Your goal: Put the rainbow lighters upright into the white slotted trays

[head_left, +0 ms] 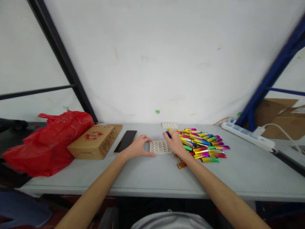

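Note:
A white tray with a grid of round holes (159,147) lies flat on the grey table (147,175). My left hand (139,145) rests at the tray's left edge, its fingers curled against it. My right hand (175,142) is at the tray's right edge and pinches a small blue cylinder (168,134) between its fingertips. Just right of that hand spreads a pile of several shiny multicoloured cylinders (205,143). One orange cylinder (181,164) lies apart near my right forearm.
A second white holed tray (170,125) lies by the wall. A black phone (125,141), a cardboard box (95,141) and a red plastic bag (47,140) sit to the left. A white power strip (247,136) runs along the right.

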The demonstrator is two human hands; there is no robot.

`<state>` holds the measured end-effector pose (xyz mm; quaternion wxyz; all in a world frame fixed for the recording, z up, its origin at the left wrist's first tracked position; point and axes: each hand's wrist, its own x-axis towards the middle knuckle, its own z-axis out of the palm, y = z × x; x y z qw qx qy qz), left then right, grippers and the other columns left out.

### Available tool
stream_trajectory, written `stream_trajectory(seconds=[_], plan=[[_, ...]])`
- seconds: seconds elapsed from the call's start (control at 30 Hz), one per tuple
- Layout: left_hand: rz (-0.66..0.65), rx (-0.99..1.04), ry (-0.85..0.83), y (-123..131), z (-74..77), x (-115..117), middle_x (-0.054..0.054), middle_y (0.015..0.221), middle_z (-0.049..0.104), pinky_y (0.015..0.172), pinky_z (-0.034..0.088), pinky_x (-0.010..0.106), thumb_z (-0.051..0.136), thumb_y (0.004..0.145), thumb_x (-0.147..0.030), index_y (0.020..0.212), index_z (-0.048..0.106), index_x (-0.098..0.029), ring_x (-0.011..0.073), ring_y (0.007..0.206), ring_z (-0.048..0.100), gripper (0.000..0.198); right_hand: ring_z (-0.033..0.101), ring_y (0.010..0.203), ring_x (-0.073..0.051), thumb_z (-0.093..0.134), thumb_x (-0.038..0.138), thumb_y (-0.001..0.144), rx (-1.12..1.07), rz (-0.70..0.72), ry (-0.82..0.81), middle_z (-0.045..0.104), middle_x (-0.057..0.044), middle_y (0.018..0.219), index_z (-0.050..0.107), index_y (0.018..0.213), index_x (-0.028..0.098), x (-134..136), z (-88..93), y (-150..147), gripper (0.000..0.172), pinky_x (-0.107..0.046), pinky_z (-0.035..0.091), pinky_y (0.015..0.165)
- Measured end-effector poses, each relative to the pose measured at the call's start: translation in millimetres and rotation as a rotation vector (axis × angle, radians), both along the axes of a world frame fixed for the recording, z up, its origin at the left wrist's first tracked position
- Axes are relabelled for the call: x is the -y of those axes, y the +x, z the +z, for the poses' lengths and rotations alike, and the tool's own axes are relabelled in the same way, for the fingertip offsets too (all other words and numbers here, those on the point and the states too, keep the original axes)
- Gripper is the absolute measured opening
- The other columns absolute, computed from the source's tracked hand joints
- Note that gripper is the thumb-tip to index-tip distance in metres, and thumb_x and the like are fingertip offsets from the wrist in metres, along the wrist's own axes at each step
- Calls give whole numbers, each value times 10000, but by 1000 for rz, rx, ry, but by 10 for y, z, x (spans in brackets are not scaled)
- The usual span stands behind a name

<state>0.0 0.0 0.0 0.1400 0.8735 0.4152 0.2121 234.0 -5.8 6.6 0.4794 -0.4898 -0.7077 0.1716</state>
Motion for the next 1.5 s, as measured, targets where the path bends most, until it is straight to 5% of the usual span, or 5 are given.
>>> stream_trajectory(seconds=[0.23,0.43,0.93,1.27,1.5], plan=[[-1,-12,-28,-57,39,11,87,1138,631,977,484,427,816,599,-724,1127,666,-221,309,1085,601,745,556,680,-173,385,541,1029,20,196,-48,601,-4,761,568,922,232,16,-4,1,375,-276,411,654],[-12,6,-42,-73,32,-2,90,1122,648,989,476,417,824,619,-694,1134,674,-198,311,1086,614,731,541,672,-181,426,578,1023,237,165,70,576,-19,685,524,739,224,-75,7,-103,465,-289,386,668],[-13,8,-44,-63,17,-53,90,1057,670,928,495,416,847,580,-684,1055,709,-208,313,1024,625,687,639,908,-230,544,423,1023,635,224,82,689,-119,992,637,1044,159,-169,-139,-263,281,-321,452,809],[-14,17,-53,-84,-15,-85,100,1093,669,950,500,420,814,572,-751,1095,690,-185,310,1042,630,781,649,896,-224,586,297,980,549,106,46,713,-90,994,710,1015,195,133,287,929,165,-335,463,833],[-9,20,-52,-86,-23,-94,92,1081,677,944,503,417,801,563,-772,1082,695,-196,309,1031,635,783,674,896,-245,629,323,945,667,-6,22,742,-89,983,726,962,205,307,200,1367,154,-344,486,818]])
